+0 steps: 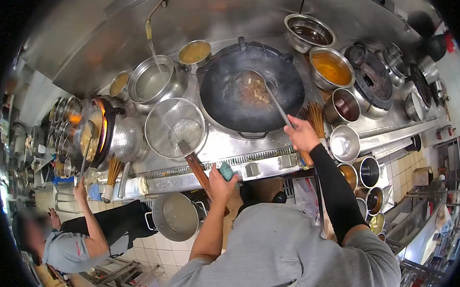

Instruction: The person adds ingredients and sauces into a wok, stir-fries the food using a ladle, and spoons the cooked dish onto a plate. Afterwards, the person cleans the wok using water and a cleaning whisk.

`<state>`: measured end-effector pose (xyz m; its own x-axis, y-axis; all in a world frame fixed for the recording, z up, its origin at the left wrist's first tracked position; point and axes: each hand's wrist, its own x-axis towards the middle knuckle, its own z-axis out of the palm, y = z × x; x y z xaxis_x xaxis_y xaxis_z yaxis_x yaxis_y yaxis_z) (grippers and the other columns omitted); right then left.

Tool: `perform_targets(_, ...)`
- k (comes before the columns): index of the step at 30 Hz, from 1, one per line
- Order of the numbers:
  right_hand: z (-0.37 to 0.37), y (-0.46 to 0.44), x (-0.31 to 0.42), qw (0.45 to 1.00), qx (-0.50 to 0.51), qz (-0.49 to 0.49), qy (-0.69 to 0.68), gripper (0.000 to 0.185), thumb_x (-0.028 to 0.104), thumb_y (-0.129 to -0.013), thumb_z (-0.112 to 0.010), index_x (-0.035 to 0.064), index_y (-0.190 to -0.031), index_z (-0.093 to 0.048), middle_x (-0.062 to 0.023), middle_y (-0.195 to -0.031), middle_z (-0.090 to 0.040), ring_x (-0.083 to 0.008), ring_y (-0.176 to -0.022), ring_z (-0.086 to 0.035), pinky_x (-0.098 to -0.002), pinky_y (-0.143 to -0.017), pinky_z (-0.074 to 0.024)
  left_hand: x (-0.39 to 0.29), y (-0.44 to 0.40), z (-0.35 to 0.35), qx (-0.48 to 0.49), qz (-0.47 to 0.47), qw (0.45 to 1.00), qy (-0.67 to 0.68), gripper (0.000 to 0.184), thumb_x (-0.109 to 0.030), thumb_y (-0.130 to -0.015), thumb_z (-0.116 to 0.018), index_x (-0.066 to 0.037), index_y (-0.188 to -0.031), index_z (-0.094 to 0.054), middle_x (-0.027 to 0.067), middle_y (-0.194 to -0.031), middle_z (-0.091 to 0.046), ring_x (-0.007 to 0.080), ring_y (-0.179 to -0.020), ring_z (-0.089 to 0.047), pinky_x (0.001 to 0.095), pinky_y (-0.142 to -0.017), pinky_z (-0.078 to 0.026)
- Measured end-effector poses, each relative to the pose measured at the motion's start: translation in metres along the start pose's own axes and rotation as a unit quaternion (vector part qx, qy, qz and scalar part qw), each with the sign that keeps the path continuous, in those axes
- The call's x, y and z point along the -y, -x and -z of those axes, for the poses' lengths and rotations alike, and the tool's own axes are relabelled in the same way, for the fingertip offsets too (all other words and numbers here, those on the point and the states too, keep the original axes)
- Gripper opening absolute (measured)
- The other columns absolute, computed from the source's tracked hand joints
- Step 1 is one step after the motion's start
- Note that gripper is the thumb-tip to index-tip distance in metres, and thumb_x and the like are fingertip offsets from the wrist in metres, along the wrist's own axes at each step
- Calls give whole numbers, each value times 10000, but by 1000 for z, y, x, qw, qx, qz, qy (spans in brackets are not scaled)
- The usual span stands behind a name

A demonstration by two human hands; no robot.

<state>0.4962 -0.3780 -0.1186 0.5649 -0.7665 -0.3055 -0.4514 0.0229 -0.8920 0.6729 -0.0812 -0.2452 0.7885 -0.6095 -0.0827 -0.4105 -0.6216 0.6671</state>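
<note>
My right hand (302, 135) is closed around the long handle of a ladle (277, 104). Its bowl end reaches into a large black wok (218, 113), among pieces of food (256, 93) in the middle; steam blurs the details. The wooden end of the handle sticks out below my fist. At the stove's front edge, my left hand (222, 185) is closed on a bunched green cloth (226, 170). Close beside that hand, the wooden handle of a round wire strainer (174, 107) slants down from the counter. Whether the hand touches this handle I cannot tell.
Left of the wok stand a pot of clear liquid (153, 85) and a perforated skimmer (129, 140). Bowls of orange liquid (332, 67) and dark liquid (310, 33), plus a bamboo brush (315, 118), are at right. A co-worker (78, 247) tends a flaming wok at left.
</note>
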Motion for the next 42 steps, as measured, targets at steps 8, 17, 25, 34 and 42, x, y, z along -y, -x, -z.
perform_targets(8, 10, 31, -12, 999, 14, 22, 39, 573, 243, -951, -665, 14, -1458, -527, -124, -708, -648, -154, -555, -595, -344, -591, -509, -47, 16, 31, -141, -119, 982, -38, 954, -318, -735, -879, 42, -1462, -376, 276, -1326, -519, 435, -1250, -495, 495, -1092, -405)
perform_targets(17, 45, -38, 4, 996, -35, 24, 78, 515, 294, -975, -622, 21, -1409, -573, -191, -737, -671, -262, -592, -669, -398, -648, -550, -114, 80, -11, 346, -99, 921, 153, 428, -212, -883, -726, -35, -1253, -601, 193, -1097, -673, 312, -930, -695, 426, -846, -559)
perform_targets(25, 50, -20, -3, 847, 9, 195, 495, 512, 216, -975, -625, 252, -1479, -542, -186, -1010, -691, -408, -813, -682, -482, -703, -549, -57, 57, -215, 462, -258, 840, -117, 736, -329, -848, -697, 68, -1417, -450, 322, -1300, -584, 482, -1274, -544, 552, -1069, -455)
perform_targets(34, 67, 93, 11, 884, -122, 87, 444, 520, 57, -904, -682, 138, -1413, -612, -156, -801, -624, -358, -696, -634, -439, -628, -517, -34, 45, -334, 571, -200, 742, -287, 607, -199, -914, -625, 59, -1418, -406, 183, -1118, -664, 352, -1123, -606, 457, -935, -497)
perform_targets(42, 37, 56, -4, 922, -114, 72, 364, 519, 48, -922, -683, 120, -1428, -589, -209, -958, -714, -343, -742, -682, -396, -659, -538, -34, 28, -313, 576, -198, 741, -282, 477, -218, -932, -615, 28, -1304, -444, 149, -1034, -630, 312, -1013, -569, 425, -847, -467)
